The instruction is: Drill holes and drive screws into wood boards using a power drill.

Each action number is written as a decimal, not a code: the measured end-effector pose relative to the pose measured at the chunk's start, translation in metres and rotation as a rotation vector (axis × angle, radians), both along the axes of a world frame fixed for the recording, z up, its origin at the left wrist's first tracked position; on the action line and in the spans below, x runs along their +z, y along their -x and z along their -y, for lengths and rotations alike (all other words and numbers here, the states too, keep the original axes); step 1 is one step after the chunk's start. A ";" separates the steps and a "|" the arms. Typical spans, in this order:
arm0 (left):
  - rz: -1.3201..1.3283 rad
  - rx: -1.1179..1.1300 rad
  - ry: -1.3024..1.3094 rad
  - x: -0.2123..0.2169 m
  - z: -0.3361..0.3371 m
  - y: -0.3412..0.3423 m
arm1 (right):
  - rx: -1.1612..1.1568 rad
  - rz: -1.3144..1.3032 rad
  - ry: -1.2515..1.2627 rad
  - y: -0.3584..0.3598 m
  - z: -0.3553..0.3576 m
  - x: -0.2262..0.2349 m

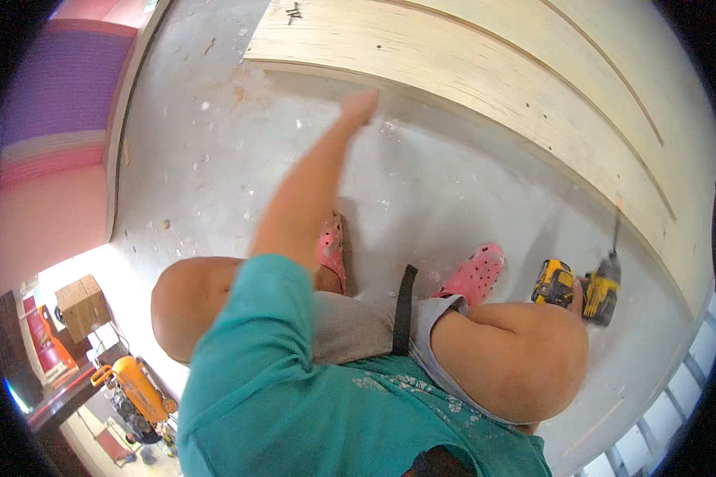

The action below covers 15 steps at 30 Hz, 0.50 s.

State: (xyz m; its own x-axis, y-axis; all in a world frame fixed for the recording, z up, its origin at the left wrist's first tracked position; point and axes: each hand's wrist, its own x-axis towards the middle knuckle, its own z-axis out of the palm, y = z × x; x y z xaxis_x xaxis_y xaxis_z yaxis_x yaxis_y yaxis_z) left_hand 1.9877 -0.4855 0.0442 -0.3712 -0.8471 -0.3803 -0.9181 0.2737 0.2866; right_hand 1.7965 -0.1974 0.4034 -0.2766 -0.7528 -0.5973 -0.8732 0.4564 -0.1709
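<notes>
My left hand point(361, 106) reaches forward over the grey floor, just short of the near edge of a pale plywood panel point(422, 60). Its fingers look curled in, and slight blur hides whatever they may hold. Beside my right knee, my right hand point(577, 299) grips a yellow and black cordless drill point(602, 292). The drill's long thin bit point(616, 226) points forward to the panel's near edge. A little pile of screws point(294, 13) lies on the panel's far left part. Several small dark dots run along the panel near its edge.
Two pink clogs point(476, 274) are on my feet on the paint-flecked floor point(207, 159). A purple and pink mat point(64, 103) lies at left behind a raised edge. Back at lower left are a cardboard box point(83, 308) and a yellow-orange machine point(139, 387).
</notes>
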 end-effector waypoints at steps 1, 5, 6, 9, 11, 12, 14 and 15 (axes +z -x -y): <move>-0.294 0.300 -0.077 0.013 0.007 -0.032 | -0.142 -0.051 -0.273 0.004 -0.008 -0.020; 0.270 -0.126 0.058 0.117 0.064 -0.146 | -0.267 -0.052 -0.558 -0.012 0.025 -0.051; 0.342 -0.067 0.047 0.139 0.072 -0.194 | -0.226 0.080 -0.546 -0.038 0.036 -0.056; 0.246 0.116 0.088 0.161 0.083 -0.251 | -0.249 0.231 -0.547 -0.063 0.048 -0.072; 0.224 0.125 0.173 0.137 0.108 -0.293 | -0.316 0.307 -0.551 -0.062 0.042 -0.085; 0.183 0.129 0.172 0.118 0.122 -0.292 | -0.381 0.334 -0.554 -0.063 0.050 -0.097; 0.174 0.321 -0.137 0.109 0.142 -0.252 | -0.534 0.383 -0.554 -0.038 0.012 -0.112; 0.054 0.282 -0.126 0.106 0.147 -0.252 | -0.611 0.416 -0.538 -0.014 -0.020 -0.112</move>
State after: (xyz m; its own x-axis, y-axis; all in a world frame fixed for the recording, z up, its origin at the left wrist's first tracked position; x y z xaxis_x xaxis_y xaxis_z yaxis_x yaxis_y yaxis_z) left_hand 2.2401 -0.6328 0.1502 -0.1044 -0.8586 -0.5020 -0.9677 -0.0288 0.2505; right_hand 1.8102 -0.1774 0.2918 -0.2191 -0.1374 -0.9660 -0.3687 0.9283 -0.0484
